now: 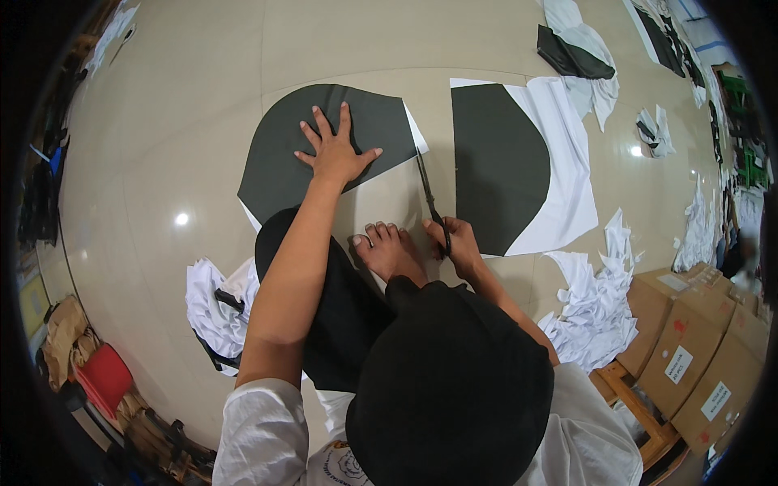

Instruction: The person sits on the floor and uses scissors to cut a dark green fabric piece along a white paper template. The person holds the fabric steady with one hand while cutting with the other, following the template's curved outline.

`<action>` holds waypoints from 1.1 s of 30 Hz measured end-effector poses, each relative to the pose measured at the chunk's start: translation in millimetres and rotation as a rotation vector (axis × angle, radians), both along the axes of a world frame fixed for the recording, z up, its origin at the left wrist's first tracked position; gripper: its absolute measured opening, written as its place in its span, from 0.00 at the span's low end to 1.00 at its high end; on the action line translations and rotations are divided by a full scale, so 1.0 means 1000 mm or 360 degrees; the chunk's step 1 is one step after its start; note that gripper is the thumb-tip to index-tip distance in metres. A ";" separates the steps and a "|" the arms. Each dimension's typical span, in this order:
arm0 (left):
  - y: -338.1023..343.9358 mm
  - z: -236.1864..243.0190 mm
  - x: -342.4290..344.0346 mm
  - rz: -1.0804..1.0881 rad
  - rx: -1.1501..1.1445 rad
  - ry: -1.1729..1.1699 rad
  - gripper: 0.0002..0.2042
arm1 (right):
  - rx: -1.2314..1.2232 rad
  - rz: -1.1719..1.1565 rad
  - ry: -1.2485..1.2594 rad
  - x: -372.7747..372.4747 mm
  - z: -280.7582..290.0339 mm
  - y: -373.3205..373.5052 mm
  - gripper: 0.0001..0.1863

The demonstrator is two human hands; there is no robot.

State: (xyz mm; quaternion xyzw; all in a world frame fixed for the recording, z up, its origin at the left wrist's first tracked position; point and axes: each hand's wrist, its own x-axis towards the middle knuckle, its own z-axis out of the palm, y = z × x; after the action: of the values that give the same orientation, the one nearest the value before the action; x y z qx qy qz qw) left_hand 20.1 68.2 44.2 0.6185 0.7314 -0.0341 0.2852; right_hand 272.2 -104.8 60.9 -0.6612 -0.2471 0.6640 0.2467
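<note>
My left hand [334,154] lies flat with fingers spread on a dark grey curved piece of material [284,154]. White fabric [415,128] shows from under that piece along its right edge. In my right hand [458,245] is a pair of black-handled scissors [430,194], its blades pointing away from me. The scissor tips reach the lower right corner of the dark piece, at the white strip. To the right, a second dark grey piece [498,170] with one rounded side rests on white fabric [563,186]. My bare foot [393,253] stands between the two pieces.
White fabric scraps [596,304] are heaped at the right, beside stacked cardboard boxes [685,348] and a wooden frame [636,413]. More white and black cloth [579,57] lies at the far right. A white cloth bundle [219,300] sits left of my leg; a red object [105,377] is beyond.
</note>
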 end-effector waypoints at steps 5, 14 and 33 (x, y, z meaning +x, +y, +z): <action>-0.001 0.001 -0.002 0.0005 0.0009 -0.0009 0.65 | 0.0021 -0.0039 -0.0030 -0.006 0.005 0.013 0.23; 0.000 0.002 0.000 0.0010 -0.0025 -0.0009 0.66 | -0.0020 -0.0088 -0.0009 -0.006 -0.009 0.015 0.24; 0.002 0.001 0.000 0.0034 -0.0042 -0.0016 0.66 | -0.0016 -0.0069 -0.0064 -0.012 -0.010 0.016 0.21</action>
State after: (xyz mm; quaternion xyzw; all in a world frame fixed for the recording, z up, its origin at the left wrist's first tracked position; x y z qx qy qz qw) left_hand 19.9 69.7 45.5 0.6071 0.7359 -0.0376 0.2974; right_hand 260.4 -88.8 50.9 -0.6809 -0.2341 0.6464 0.2527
